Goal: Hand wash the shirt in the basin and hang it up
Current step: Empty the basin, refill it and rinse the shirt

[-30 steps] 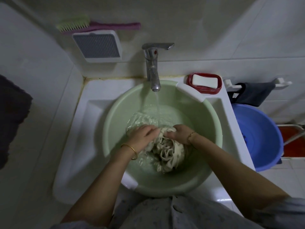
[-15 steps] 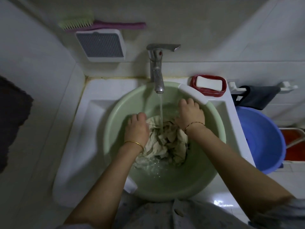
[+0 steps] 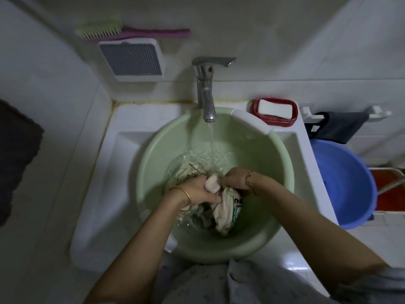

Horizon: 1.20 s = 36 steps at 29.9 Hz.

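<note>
Shirt (image 3: 228, 208) — in left hand (image 3: 197, 192), probably right (image 3: 235, 177)

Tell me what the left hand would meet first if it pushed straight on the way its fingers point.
The left hand points rightward across the basin, so it would probably first meet the pale wad of shirt bunched against it, with the right hand just behind. Depth is unclear.
</note>
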Each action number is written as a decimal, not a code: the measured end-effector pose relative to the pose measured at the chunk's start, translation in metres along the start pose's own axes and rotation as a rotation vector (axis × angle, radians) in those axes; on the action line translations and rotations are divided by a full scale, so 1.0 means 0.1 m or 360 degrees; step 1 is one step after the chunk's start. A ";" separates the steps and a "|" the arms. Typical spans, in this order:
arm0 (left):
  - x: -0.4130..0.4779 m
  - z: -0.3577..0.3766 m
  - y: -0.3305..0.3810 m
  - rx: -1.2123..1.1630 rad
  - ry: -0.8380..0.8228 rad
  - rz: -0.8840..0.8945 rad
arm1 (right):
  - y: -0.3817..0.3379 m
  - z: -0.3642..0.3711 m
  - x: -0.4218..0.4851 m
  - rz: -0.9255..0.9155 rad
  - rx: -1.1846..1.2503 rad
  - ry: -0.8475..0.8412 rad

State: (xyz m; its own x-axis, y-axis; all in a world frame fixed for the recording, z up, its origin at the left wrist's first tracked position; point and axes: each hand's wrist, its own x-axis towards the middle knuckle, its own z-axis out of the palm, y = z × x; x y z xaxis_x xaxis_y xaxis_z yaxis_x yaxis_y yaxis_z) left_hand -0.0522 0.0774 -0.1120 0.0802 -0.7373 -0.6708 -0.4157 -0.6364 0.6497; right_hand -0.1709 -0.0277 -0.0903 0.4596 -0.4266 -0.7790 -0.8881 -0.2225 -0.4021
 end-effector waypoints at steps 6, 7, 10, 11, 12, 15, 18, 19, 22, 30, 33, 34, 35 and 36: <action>-0.32 -0.26 0.07 -0.0538 0.0073 0.0100 | -0.02 -0.14 -0.13 -0.0173 0.0580 -0.0210; -0.36 -0.31 0.10 -0.0597 0.0077 0.0086 | -0.01 -0.18 -0.17 -0.0213 0.0553 -0.0163; -0.47 -0.45 0.20 -0.0751 0.0205 0.0045 | 0.01 -0.25 -0.17 -0.0281 0.0694 0.0109; -0.50 -0.49 0.23 -0.0794 0.0287 0.0035 | 0.00 -0.25 -0.17 -0.0286 0.0774 0.0237; -0.52 -0.54 0.25 -0.0781 0.0383 0.0031 | -0.02 -0.24 -0.16 -0.0286 0.0812 0.0368; -0.56 -0.68 0.28 -0.0620 0.0738 0.0014 | -0.01 -0.19 -0.10 -0.0277 0.0599 0.0771; -0.58 -0.80 0.29 -0.0679 0.0938 -0.0034 | 0.04 -0.17 -0.11 -0.0295 0.0390 0.1035; -0.55 -0.81 0.28 -0.0519 0.1008 -0.0020 | 0.04 -0.17 -0.12 -0.0302 0.0325 0.1099; -0.43 -0.75 0.22 0.0087 0.1117 -0.0070 | 0.02 -0.14 -0.10 -0.0305 0.0149 0.1176; -0.26 -0.31 0.09 0.0962 0.1001 -0.0205 | 0.13 -0.06 -0.06 -0.0408 -0.0238 0.1142; -0.23 -0.22 0.09 0.0919 0.0623 -0.0282 | 0.09 -0.03 -0.07 -0.0622 -0.0637 0.0960; -0.22 -0.19 0.08 0.0855 0.0531 -0.0335 | 0.06 -0.01 -0.07 -0.0627 -0.0658 0.0761; -0.21 -0.17 0.07 0.0799 0.0483 -0.0388 | 0.04 0.02 -0.06 -0.0585 -0.0658 0.0568; -0.20 -0.16 0.06 0.0767 0.0459 -0.0432 | 0.03 0.05 -0.04 -0.0515 -0.0688 0.0424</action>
State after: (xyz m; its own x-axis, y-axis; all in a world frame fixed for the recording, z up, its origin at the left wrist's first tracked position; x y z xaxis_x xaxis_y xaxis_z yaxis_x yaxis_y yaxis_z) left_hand -0.0415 0.0850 -0.0891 0.4540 -0.6380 -0.6219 -0.7029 -0.6854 0.1900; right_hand -0.1751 -0.0222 -0.0910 0.7405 -0.4704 -0.4799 -0.6477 -0.6900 -0.3231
